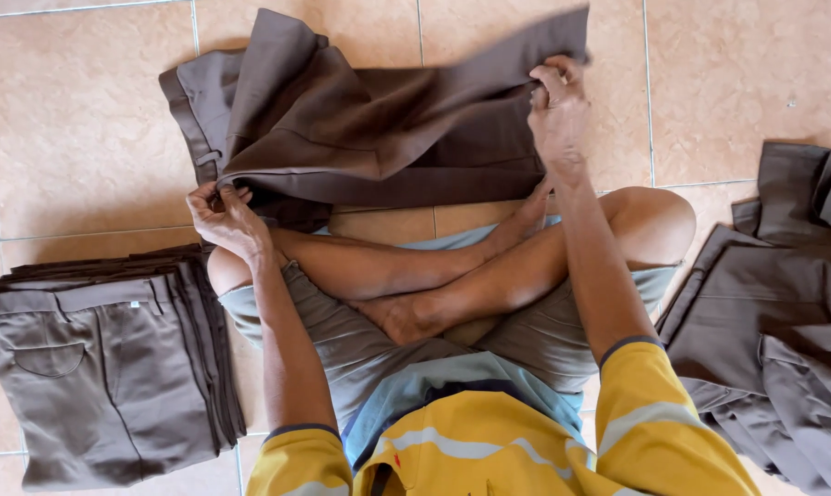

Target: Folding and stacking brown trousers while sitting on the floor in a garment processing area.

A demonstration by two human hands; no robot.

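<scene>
A pair of dark brown woven-cloth trousers (378,129) lies partly spread, partly folded on the tan tiled floor (75,119), just beyond the crossed bare legs of the seated person. The left hand (224,219) pinches the near edge of the trousers by the waistband end, its fingers (215,195) closed on the cloth. The right hand (559,108) grips the far leg end of the same trousers and lifts it a little off the floor, fingers curled tight around the fabric, so a fold of cloth drapes back over the rest.

Left of the trousers and nearer the person sits a neat stack of folded grey-brown trousers (103,367), the top pair showing a back pocket and a belt loop. Right of the trousers, well apart from them, lies a loose heap of unfolded dark brown garments (783,303). The person wears a yellow shirt with pale stripes (489,441) and grey-green shorts (360,344).
</scene>
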